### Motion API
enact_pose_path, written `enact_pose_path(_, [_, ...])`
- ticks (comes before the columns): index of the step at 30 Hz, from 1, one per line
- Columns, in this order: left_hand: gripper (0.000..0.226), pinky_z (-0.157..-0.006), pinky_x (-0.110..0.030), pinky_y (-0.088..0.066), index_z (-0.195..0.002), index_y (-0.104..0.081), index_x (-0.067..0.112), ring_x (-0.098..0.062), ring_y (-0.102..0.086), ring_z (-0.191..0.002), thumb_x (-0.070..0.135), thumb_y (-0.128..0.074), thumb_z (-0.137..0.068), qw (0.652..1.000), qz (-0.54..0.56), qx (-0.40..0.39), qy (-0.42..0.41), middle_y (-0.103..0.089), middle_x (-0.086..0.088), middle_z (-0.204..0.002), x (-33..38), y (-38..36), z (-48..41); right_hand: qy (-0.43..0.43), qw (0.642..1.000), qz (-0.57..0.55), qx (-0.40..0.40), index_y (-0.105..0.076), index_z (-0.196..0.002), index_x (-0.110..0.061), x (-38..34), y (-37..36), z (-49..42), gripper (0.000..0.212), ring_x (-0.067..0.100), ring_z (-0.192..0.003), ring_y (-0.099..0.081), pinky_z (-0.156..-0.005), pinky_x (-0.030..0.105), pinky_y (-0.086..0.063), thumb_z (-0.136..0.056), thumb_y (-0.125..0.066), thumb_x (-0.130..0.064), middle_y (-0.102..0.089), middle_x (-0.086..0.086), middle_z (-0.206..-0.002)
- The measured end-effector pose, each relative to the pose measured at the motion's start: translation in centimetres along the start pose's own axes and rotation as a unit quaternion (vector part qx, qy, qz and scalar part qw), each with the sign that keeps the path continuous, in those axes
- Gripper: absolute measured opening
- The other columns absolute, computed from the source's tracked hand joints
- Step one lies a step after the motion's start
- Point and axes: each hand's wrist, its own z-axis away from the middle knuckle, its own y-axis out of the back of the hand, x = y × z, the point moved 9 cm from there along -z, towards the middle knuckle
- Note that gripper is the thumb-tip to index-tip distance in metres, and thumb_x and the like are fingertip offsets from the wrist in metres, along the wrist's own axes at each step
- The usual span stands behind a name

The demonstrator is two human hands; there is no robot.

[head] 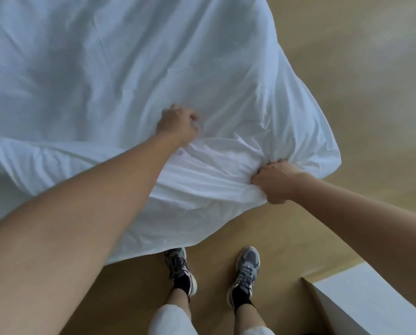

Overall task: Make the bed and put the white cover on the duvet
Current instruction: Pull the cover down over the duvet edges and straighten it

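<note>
You are working with a white fabric duvet cover (129, 68). Judge it as light, limp and soft: it will not hold any shape, it folds wherever you let it go slack, and it should slide easily over itself. Nothing about it looks fragile, so a firm pull is probably safe. Take hold along the hem and at the corners, gathering a good handful rather than a thin pinch, since a small pinch is likely to slip out.

Your right hand (273, 182) has its fingers curled tight around a bunched fold at the near edge. Your left hand (176, 124) lies further in with its fingers curled down into the cloth; creases fan away from it, so it reads as a grip, though the fingertips are hidden.

The cover is crumpled, plain and faintly bluish in shade. It is spread across the bed, with its near corner hanging above the tan wooden floor (371, 68), just beyond your grey laced trainers (246, 272).
</note>
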Motion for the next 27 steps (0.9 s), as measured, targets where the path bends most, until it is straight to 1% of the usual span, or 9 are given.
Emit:
enact_pose_path(3, [0.099, -0.104, -0.052, -0.044, -0.145, -0.037, 0.022, -0.039, -0.034, -0.134, 0.051, -0.089, -0.067, 0.991, -0.097, -0.050, 0.076, -0.031, -0.015, -0.145, -1.8, -3.0, -1.4, -0.003, 0.994, 0.000, -0.107, -0.058, -0.128, -0.027, 0.0, 0.0, -0.7, 0.049, 0.023, -0.115, -0.057, -0.101, 0.041, -0.043, -0.082, -0.073, -0.033, -0.060, -0.004, -0.121])
enact_pose_path(6, [0.095, -0.099, -0.048, -0.046, -0.143, -0.038, 0.013, -0.036, -0.044, -0.131, 0.042, -0.089, -0.069, 0.988, -0.119, -0.037, 0.091, -0.041, -0.014, -0.143, -2.6, -5.6, -1.3, 0.006, 0.981, -0.135, -0.142, -0.070, -0.108, -0.017, 0.0, 3.0, -2.0, 0.065, 0.025, -0.098, -0.067, -0.097, 0.040, -0.053, -0.069, -0.078, -0.068, -0.072, 0.004, -0.107])
enact_pose_path(8, [0.084, -0.098, -0.044, -0.047, -0.136, -0.044, 0.007, -0.038, -0.054, -0.126, 0.046, -0.086, -0.075, 0.993, -0.069, -0.055, 0.073, -0.054, -0.017, -0.136, -3.3, -6.5, -1.5, -0.012, 0.955, -0.290, 0.065, -0.071, -0.086, -0.018, 1.9, 9.8, -3.1, 0.047, 0.025, -0.089, -0.070, -0.088, 0.036, -0.056, -0.081, -0.071, -0.065, -0.072, 0.005, -0.088])
enact_pose_path(10, [0.088, -0.096, -0.044, -0.047, -0.131, -0.047, 0.008, -0.038, -0.056, -0.123, 0.064, -0.081, -0.071, 0.994, -0.058, -0.077, 0.053, -0.056, -0.018, -0.132, -4.3, -6.4, -1.6, -0.099, 0.866, -0.358, 0.335, -0.063, -0.112, -0.022, 6.8, 16.1, -2.2, 0.052, 0.031, -0.109, -0.060, -0.086, 0.040, -0.052, -0.077, -0.079, -0.057, -0.061, 0.007, -0.115])
enact_pose_path(13, [0.109, -0.101, -0.052, -0.041, -0.136, -0.042, 0.015, -0.037, -0.043, -0.129, 0.080, -0.077, -0.056, 0.986, -0.153, 0.003, 0.066, -0.044, -0.015, -0.139, -6.1, -3.4, -2.2, -0.186, 0.917, -0.224, 0.274, -0.023, -0.152, -0.023, 8.1, 15.8, -5.3, 0.116, 0.038, -0.131, -0.036, -0.093, 0.048, -0.049, -0.062, -0.089, -0.056, -0.029, 0.013, -0.147])
enact_pose_path(17, [0.114, -0.105, -0.051, -0.039, -0.142, -0.041, 0.009, -0.040, -0.042, -0.135, 0.075, -0.082, -0.058, 0.982, -0.107, -0.006, 0.153, -0.044, -0.018, -0.144, -9.0, -3.0, -3.9, -0.230, 0.934, -0.159, 0.223, -0.037, -0.146, -0.009, 7.8, 13.9, -10.5, 0.079, 0.040, -0.123, -0.049, -0.091, 0.046, -0.053, -0.084, -0.077, -0.037, -0.043, 0.020, -0.141])
enact_pose_path(22, [0.050, -0.087, -0.041, -0.050, -0.116, -0.069, 0.010, -0.041, -0.064, -0.109, 0.054, -0.055, -0.098, 0.989, -0.116, -0.078, -0.051, -0.066, -0.024, -0.119, -6.3, -3.1, -5.1, -0.145, 0.955, -0.113, 0.235, -0.069, -0.118, -0.007, 7.7, 16.0, -11.1, 0.032, 0.039, -0.112, -0.065, -0.087, 0.042, -0.051, -0.099, -0.049, -0.022, -0.068, 0.017, -0.122])
enact_pose_path(25, [0.038, -0.079, -0.048, -0.053, -0.104, -0.069, 0.003, -0.050, -0.067, -0.095, 0.036, -0.052, -0.097, 0.976, -0.133, 0.064, -0.158, -0.068, -0.032, -0.101, -3.6, 6.5, -7.1, -0.189, 0.885, -0.191, 0.381, -0.066, -0.106, -0.001, 11.1, 20.6, -8.0, 0.027, 0.044, -0.099, -0.065, -0.074, 0.042, -0.046, -0.093, -0.056, -0.023, -0.068, 0.020, -0.108])
enact_pose_path(27, [0.032, -0.063, -0.046, -0.047, -0.088, -0.066, 0.002, -0.052, -0.066, -0.080, 0.031, -0.053, -0.092, 0.946, -0.118, 0.238, -0.187, -0.067, -0.031, -0.087, -3.2, 15.5, -8.3, -0.225, 0.777, -0.197, 0.553, -0.062, -0.095, -0.004, 12.7, 25.4, -5.0, 0.021, 0.041, -0.093, -0.063, -0.071, 0.039, -0.042, -0.084, -0.063, -0.021, -0.066, 0.018, -0.100])
